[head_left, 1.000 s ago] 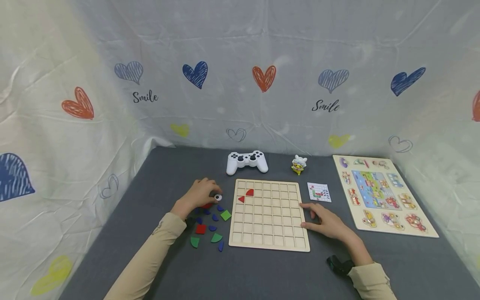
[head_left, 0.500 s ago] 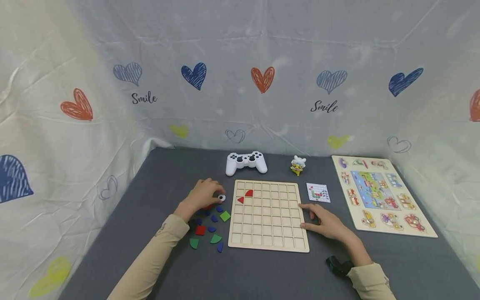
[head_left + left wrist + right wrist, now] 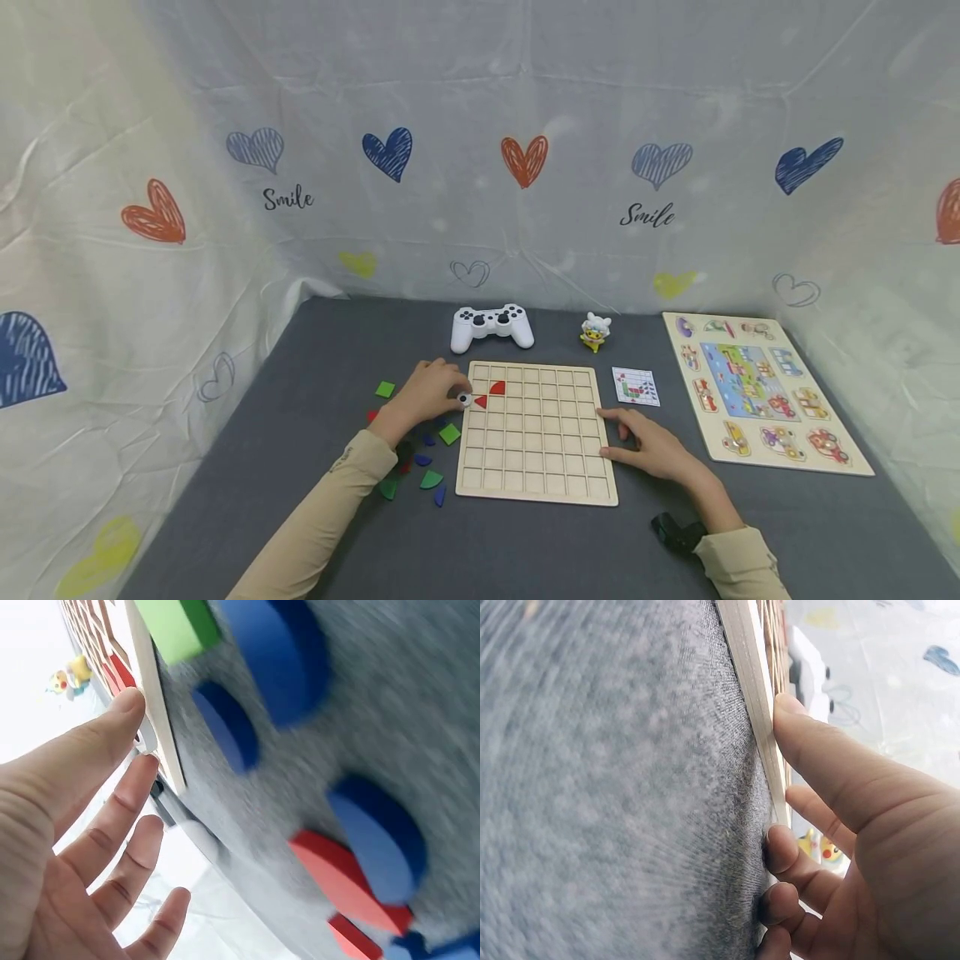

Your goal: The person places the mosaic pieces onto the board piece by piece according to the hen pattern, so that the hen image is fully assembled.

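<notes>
My left hand (image 3: 429, 392) pinches a small white round piece with a black eye-like dot (image 3: 465, 399) between thumb and index finger, at the left edge of the wooden grid board (image 3: 540, 442). In the left wrist view the white piece (image 3: 146, 735) shows as a thin disc between the fingertips, and the other fingers are spread. Red pieces, a quarter circle (image 3: 497, 387) and a smaller wedge (image 3: 481, 402), lie in board cells beside it. My right hand (image 3: 652, 446) rests thumb and index finger on the board's right edge; its other fingers bend loosely below.
Loose blue, green and red pieces lie left of the board, among them a light green square (image 3: 450, 433) and a green quarter circle (image 3: 431, 479). Behind stand a white game controller (image 3: 492, 325) and a small figurine (image 3: 596, 332). A pattern card (image 3: 636, 387) and a picture puzzle (image 3: 757, 392) lie right.
My left hand has carried the white round piece rightward from the loose pieces to the board's left edge, uncovering a green piece behind it. My right hand stays at the board's right edge.
</notes>
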A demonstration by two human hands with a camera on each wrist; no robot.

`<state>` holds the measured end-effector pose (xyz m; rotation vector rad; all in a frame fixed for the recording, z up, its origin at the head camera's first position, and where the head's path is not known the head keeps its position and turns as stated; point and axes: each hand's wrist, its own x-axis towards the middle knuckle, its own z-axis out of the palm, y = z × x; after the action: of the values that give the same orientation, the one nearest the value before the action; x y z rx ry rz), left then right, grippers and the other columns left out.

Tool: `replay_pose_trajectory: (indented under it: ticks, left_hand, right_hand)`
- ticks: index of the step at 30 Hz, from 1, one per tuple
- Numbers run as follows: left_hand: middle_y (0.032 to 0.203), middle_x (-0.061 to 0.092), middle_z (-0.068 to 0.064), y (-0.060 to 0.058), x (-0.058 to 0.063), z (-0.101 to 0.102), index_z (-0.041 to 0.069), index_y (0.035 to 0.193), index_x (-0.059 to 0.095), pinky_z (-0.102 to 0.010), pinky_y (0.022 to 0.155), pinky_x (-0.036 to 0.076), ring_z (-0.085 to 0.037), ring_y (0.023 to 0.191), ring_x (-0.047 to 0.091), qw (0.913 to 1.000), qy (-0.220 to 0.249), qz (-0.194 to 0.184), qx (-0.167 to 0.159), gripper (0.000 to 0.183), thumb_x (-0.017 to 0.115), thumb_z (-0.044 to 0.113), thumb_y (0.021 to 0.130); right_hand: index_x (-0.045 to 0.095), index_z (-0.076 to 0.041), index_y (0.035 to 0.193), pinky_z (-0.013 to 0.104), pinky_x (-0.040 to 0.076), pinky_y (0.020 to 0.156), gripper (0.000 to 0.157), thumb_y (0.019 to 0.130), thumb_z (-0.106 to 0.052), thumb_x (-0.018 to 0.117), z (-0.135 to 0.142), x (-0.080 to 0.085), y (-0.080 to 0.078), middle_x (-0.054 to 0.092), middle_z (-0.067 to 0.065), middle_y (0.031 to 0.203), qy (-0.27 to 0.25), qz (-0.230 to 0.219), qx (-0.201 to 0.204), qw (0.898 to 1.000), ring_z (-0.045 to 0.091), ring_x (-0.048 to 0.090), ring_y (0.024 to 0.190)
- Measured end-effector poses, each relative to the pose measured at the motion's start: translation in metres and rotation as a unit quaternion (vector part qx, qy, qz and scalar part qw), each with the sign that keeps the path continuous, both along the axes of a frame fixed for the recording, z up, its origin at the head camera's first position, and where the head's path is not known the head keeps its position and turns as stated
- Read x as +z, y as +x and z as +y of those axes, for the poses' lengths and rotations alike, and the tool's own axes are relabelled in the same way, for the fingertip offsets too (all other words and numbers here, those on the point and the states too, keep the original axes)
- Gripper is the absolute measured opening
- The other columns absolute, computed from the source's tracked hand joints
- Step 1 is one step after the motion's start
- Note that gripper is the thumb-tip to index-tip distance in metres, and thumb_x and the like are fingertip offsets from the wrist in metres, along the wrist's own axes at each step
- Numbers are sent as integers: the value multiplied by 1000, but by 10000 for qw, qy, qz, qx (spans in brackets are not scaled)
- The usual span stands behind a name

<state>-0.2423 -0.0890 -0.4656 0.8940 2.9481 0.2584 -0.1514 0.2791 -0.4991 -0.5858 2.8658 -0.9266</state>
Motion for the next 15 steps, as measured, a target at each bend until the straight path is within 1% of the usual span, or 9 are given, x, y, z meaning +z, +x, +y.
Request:
replay_pose_trajectory:
  ticks: [8,15]
  left_hand:
    - [92,64,8,1,-1,16,27,95,71,-49,92,37,-14,90,51,9995,148,36,-291,20,76,29,76]
    - [90,63,8,-1,-2,30,28,99,72,-47,89,38,-14,88,50,9993,-13,-63,-381,21,74,33,78]
  right_hand:
    - [51,-15,131,20,28,53,60,80,-40,70,0,-1,0,42,-3,81,36,-5,-11,10000,3,31,59]
    - [51,-15,131,20,29,53,59,80,-40,70,0,-1,0,43,-3,82,13,1,-17,10000,4,32,60]
